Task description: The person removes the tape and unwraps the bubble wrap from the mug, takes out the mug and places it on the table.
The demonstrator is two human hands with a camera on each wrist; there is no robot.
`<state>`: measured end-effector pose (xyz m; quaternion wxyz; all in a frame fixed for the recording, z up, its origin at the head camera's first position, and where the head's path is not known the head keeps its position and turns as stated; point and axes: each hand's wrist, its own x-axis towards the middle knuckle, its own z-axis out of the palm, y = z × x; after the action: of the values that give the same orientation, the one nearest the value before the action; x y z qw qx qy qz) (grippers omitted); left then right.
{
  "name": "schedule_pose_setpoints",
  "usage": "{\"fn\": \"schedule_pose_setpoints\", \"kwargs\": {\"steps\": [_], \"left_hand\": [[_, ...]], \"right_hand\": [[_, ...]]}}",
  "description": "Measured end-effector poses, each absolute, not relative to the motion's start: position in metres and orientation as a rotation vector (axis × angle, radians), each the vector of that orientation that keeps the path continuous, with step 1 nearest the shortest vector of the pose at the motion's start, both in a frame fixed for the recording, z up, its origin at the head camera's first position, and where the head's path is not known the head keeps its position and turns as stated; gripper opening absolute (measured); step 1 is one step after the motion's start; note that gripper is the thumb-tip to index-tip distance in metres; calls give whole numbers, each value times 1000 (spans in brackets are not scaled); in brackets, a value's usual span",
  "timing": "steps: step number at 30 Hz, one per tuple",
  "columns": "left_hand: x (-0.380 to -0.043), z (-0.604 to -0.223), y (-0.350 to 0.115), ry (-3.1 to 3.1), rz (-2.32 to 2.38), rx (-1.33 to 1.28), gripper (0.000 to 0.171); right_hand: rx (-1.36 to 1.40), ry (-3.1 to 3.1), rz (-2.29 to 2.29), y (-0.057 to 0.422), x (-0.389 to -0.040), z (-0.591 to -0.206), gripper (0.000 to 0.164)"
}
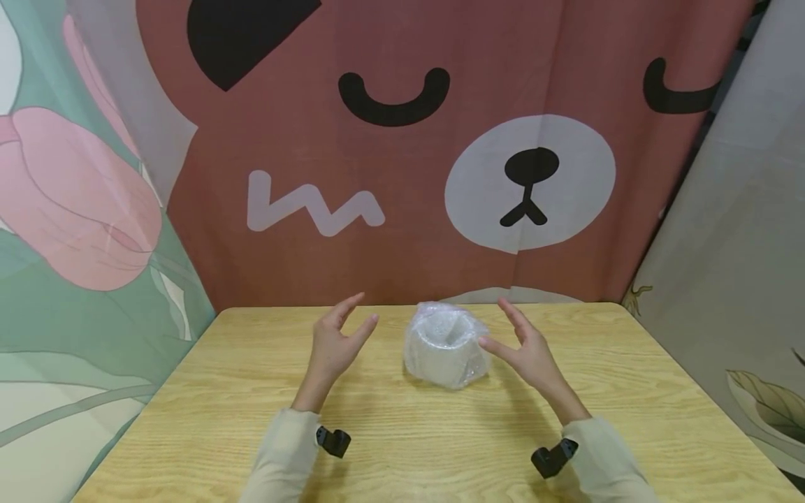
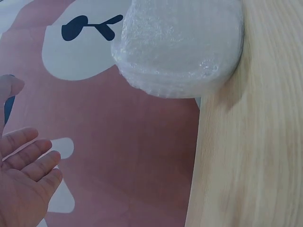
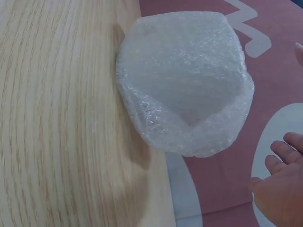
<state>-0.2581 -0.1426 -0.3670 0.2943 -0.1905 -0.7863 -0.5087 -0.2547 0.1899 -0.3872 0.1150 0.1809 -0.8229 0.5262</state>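
A whitish round object wrapped in clear bubble wrap (image 1: pixel 445 356) stands on the wooden table, a hollow showing in its top. What lies under the wrap cannot be made out. To its left my left hand (image 1: pixel 335 347) hovers with fingers spread, apart from the bundle. On the other side my right hand (image 1: pixel 530 355) is held up, its thumb tip close to the wrap; whether they touch I cannot tell. Both wrist views show the bubble-wrapped bundle (image 2: pixel 182 47) (image 3: pixel 184 80) with nothing gripping it. Each palm faces inward, holding nothing.
The wood-grain table (image 1: pixel 402 447) ends at a back edge just behind the bundle. A brown curtain with a bear's face (image 1: pixel 402 265) hangs behind it. Patterned cloths hang at left (image 1: pixel 82 209) and right (image 1: pixel 723 279). Small black devices sit at both wrists.
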Motion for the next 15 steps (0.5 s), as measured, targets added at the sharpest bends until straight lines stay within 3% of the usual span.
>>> {"fn": "schedule_pose_setpoints", "kwargs": {"steps": [15], "left_hand": [[-266,-362,-128,-2097,-1234,-593,37]], "right_hand": [[536,-2446,1595,189,-267,-400,82]]}}
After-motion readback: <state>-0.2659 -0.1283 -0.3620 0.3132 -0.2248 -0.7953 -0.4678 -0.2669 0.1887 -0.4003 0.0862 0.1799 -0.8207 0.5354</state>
